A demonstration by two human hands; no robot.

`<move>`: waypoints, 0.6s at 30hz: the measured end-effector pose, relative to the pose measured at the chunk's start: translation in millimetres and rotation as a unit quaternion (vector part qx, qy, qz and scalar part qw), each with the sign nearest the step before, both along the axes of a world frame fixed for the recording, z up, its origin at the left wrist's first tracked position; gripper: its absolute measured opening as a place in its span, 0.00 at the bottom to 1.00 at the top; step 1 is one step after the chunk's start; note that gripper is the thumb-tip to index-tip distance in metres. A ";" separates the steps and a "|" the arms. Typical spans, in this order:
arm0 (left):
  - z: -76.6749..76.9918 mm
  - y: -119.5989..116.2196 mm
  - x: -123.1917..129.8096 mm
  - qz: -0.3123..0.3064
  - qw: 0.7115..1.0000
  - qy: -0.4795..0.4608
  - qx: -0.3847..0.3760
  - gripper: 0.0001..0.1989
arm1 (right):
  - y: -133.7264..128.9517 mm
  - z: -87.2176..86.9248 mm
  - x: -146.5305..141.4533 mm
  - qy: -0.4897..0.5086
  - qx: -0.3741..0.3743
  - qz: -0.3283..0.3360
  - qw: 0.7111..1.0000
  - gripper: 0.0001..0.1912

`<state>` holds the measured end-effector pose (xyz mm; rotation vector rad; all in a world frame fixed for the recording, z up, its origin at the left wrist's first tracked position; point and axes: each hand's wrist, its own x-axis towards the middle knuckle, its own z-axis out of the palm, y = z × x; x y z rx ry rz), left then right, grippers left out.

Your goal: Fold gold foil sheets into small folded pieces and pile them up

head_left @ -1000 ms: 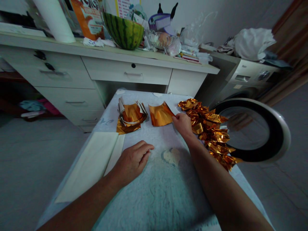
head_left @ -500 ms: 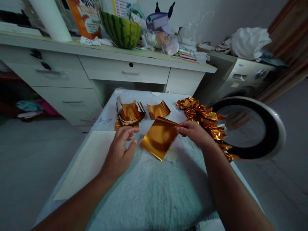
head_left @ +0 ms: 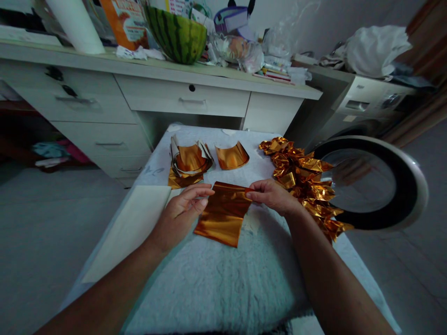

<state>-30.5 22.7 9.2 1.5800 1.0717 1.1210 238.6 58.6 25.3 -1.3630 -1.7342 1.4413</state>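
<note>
A sheet of shiny gold foil paper (head_left: 223,216) hangs in front of me, its far edge folded or curled over. My right hand (head_left: 270,195) pinches its far right corner between thumb and fingers. At the left edge is my left hand (head_left: 185,209), fingers stretched and thumb a little apart; whether the fingertips touch the foil is hard to tell. Beyond lie a curled stack of gold foil sheets with white backs (head_left: 191,158) and a single curved gold sheet (head_left: 232,156). To the right of my right hand lies a heap of folded gold foil pieces (head_left: 303,177).
The cloth-covered table (head_left: 216,288) carries a pale flat sheet (head_left: 129,232) on the left. Behind stands a white drawer desk (head_left: 188,100) with half a watermelon (head_left: 176,37) and clutter. A washing machine's open round door (head_left: 370,181) sits close to the table's right side.
The foil sheet has turned and come slightly nearer, its far edge now roughly level. My left hand has moved right, up to the sheet's left edge. My right hand keeps its pinch.
</note>
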 end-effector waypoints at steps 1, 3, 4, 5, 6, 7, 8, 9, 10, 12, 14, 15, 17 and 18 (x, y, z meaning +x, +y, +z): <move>-1.0 0.5 0.7 0.001 1.000 0.005 -0.003 0.10 | -0.8 0.3 -2.1 -0.002 0.001 0.003 1.000 0.18; -3.2 1.4 1.3 0.004 1.000 0.030 0.002 0.11 | -2.5 1.5 -6.6 -0.003 0.005 0.002 1.000 0.19; -4.2 1.7 1.3 0.004 0.999 0.049 0.011 0.11 | -3.4 2.2 -8.4 -0.004 0.006 0.000 1.000 0.19; -4.9 2.0 1.1 -0.001 0.997 0.072 0.025 0.12 | -4.1 2.7 -9.9 -0.005 0.007 -0.002 1.000 0.19; -5.3 2.3 0.9 -0.002 0.995 0.096 0.041 0.13 | -4.6 2.9 -10.9 -0.006 0.006 -0.002 1.000 0.18; -5.5 2.5 0.8 0.000 0.992 0.117 0.050 0.13 | -5.0 2.7 -11.5 -0.007 0.005 0.001 1.000 0.18; -5.6 2.7 0.7 0.004 0.989 0.134 0.056 0.14 | -5.0 2.1 -12.0 -0.009 0.003 0.005 1.000 0.18; -5.6 2.9 0.8 0.011 0.988 0.147 0.057 0.14 | -4.8 1.0 -12.4 -0.010 0.003 0.009 1.000 0.18; -5.8 3.1 0.9 0.017 0.986 0.154 0.054 0.15 | -4.5 -0.4 -13.0 -0.010 0.006 0.010 1.000 0.17; -6.5 3.6 1.0 0.024 0.986 0.158 0.043 0.16 | -3.7 -3.3 -14.9 -0.011 0.044 -0.018 0.999 0.15; -7.7 4.2 0.8 0.026 0.987 0.154 0.032 0.16 | -3.9 -4.4 -17.8 -0.035 0.147 -0.085 0.985 0.13; -8.4 4.4 0.6 0.026 0.988 0.151 0.029 0.15 | -4.8 -3.8 -19.4 -0.054 0.213 -0.118 0.968 0.13; -9.4 4.8 0.1 0.027 0.988 0.147 0.026 0.15 | -8.2 0.0 -22.4 -0.092 0.328 -0.138 0.930 0.11; -9.8 4.9 0.1 0.028 0.988 0.147 0.027 0.14 | -10.7 2.6 -23.7 -0.099 0.360 -0.115 0.921 0.09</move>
